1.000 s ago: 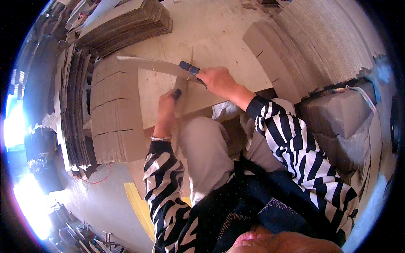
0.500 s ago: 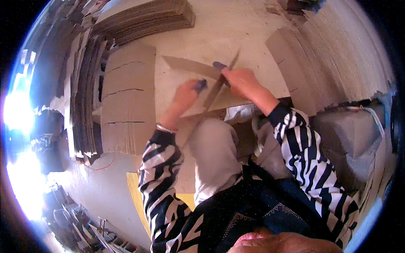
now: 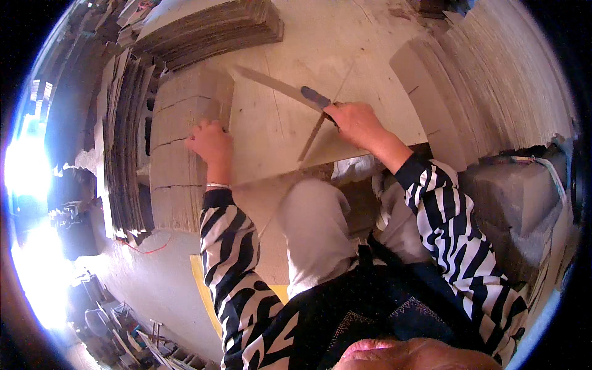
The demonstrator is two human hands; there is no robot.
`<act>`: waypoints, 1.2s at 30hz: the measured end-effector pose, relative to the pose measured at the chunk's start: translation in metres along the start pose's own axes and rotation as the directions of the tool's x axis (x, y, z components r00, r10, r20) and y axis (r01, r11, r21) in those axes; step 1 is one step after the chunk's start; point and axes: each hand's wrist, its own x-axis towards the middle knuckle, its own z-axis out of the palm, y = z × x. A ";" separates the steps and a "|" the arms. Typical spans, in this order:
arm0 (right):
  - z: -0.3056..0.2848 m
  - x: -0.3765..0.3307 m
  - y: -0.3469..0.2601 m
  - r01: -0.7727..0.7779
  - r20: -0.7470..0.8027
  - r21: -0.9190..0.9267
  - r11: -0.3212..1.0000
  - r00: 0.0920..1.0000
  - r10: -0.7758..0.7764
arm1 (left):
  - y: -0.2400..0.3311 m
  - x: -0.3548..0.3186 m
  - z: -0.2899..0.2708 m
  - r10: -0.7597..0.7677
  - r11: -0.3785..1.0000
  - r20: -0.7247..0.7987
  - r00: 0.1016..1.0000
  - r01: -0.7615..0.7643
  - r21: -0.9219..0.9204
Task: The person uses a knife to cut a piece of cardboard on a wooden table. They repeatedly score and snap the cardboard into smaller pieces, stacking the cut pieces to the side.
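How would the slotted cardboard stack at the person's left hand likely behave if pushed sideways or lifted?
The slotted cardboard stack would probably slide apart rather than move as one block, since many separate edges show and no band is visible. Lifted piece by piece, it should feel light and fairly stiff, being thin and flat, but might bend at the dark slots.

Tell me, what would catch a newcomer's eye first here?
Probably the bold black-and-white sleeves, reaching in from the lower edge on both sides. Near the middle, the right hand holds crossed cardboard strips over a pale board, while to its left the left hand touches a stack of slotted cardboard. A white glare burns at the far left edge.
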 end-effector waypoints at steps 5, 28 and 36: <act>-0.002 0.002 -0.001 0.225 -0.254 0.032 0.974 0.944 -0.210 | 0.020 0.011 0.027 0.074 0.467 0.422 0.903 0.342 -0.815; -0.040 -0.006 0.053 -0.328 0.059 0.092 0.940 0.944 0.323 | -0.029 -0.110 -0.081 0.083 0.390 0.173 0.981 0.127 -0.912; -0.071 -0.229 0.136 -0.556 -0.420 -0.448 0.701 0.822 0.384 | -0.001 -0.209 -0.003 -0.269 -0.283 0.108 0.957 0.029 -0.959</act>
